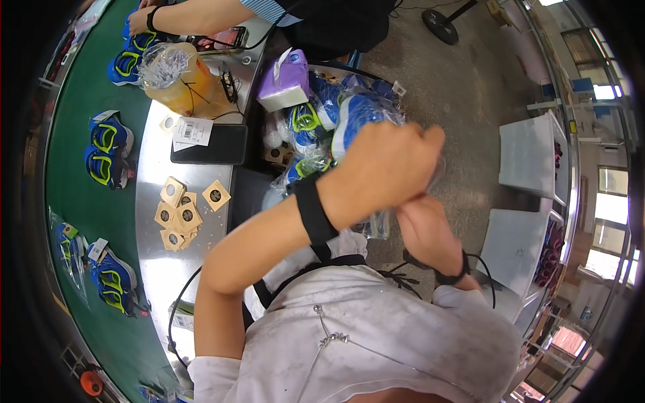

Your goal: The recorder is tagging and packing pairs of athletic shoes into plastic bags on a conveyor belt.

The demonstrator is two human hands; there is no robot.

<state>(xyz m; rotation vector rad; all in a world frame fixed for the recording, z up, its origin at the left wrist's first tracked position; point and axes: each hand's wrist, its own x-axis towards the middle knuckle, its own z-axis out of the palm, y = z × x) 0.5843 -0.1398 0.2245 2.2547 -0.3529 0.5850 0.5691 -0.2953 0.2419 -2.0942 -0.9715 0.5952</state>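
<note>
Both your hands meet over the bagged shoes (349, 121); left hand (386, 164) fisted above, fingers curled shut; right hand (420, 225) just beneath, grip hidden; whether either holds the bag, you cannot tell.

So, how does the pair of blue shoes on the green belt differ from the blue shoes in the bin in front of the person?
The pair on the belt lies bare and flat, side by side, apart from both hands. The shoes in the bin are wrapped in clear plastic bags and heaped together, and the left hand and right hand work just above them. Both show the same blue with yellow-green trim.
</note>
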